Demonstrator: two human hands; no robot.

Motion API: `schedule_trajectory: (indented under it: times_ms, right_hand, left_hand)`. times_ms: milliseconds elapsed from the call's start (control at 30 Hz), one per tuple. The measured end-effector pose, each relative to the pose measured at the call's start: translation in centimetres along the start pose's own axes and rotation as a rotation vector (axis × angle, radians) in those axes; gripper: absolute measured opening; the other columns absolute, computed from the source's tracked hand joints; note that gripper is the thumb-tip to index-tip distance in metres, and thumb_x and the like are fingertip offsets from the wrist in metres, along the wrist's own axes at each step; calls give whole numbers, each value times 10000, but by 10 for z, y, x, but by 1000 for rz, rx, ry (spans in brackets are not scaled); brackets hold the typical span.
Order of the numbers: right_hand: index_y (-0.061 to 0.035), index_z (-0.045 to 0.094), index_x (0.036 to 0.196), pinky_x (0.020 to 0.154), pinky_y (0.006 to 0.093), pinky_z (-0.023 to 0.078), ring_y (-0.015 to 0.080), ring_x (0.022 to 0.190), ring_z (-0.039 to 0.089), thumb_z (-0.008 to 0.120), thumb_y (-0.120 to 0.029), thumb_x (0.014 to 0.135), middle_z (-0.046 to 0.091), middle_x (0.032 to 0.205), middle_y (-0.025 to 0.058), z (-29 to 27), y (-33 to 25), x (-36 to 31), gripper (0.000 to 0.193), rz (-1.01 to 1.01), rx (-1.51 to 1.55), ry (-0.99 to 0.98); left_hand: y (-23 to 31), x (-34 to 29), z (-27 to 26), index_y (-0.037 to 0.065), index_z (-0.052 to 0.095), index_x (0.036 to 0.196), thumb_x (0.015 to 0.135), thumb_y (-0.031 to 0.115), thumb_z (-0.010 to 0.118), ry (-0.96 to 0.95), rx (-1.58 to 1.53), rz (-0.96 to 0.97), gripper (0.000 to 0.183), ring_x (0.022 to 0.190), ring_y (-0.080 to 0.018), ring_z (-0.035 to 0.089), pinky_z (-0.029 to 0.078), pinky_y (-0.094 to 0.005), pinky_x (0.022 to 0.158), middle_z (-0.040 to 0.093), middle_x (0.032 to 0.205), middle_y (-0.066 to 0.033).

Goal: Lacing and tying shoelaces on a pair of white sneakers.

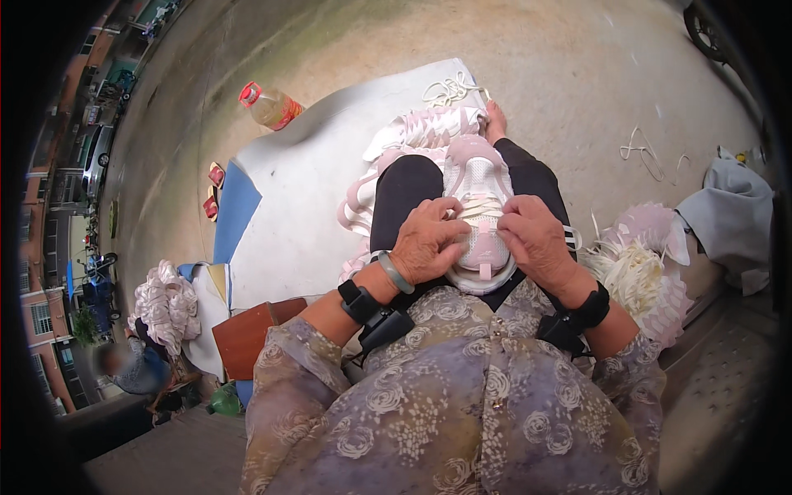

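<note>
Resting place: pink-and-white shoe upper with mesh panels [481,239] on the lap, between dark-trousered knees [408,191]; any sole is hidden.
Left hand [430,238]: fingers bent over the upper's left side, thumb spread from index; cannot tell if lace is pinched.
Right hand [536,241]: fingers curled at the right side, thumb near index; any pinch unclear.
Lace rows: thin cream cord [477,204] crossing the front; judged limp, hard to grip by loose ends.
Handling estimate: light, soft, flexible, not fragile; mesh probably gives under pressure.
Best hold, judged: the two firmer eyelet edges, one per hand; pink pull tab [485,270] as a secondary grip.
Bottle: clear plastic, red-topped [275,108], by the far left edge of the white sheet [305,181]; yellowish contents, level uncertain.
Green item: rounded, plastic-looking [224,400], low left; bag or vessel, inside not visible from here.
Right-side heap: cream lace bundle [629,274] against pink-and-white stacked pieces [660,235]; no container seen around it.
</note>
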State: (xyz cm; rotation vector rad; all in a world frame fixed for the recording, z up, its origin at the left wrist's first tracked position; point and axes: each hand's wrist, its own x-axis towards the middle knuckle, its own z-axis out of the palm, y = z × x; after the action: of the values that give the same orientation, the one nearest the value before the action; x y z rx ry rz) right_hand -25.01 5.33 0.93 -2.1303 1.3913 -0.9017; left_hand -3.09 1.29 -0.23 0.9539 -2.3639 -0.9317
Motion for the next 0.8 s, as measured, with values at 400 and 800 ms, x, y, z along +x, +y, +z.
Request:
schedule_trajectory:
  times_ms: [400, 800]
  right_hand:
    - [20, 525, 828, 931, 451, 364, 379, 1121, 429, 570, -25, 660, 490, 1111, 184, 13, 8, -6, 180, -148, -235, -51]
    - [11, 505, 828, 911, 440, 369, 380, 1108, 433, 584, -17, 674, 488, 1106, 171, 16, 13, 1, 175, -118, -110, -56]
  left_hand:
    - [-12, 6, 8, 77, 614, 931, 654, 136, 653, -49, -63, 77, 286, 1102, -355, 420, 334, -423, 944, 450, 1218, -176]
    - [-16, 11, 13, 51, 608, 920, 691, 79, 587, -21, -94, 81, 232, 1102, -365, 427, 348, -413, 951, 437, 1242, -186]
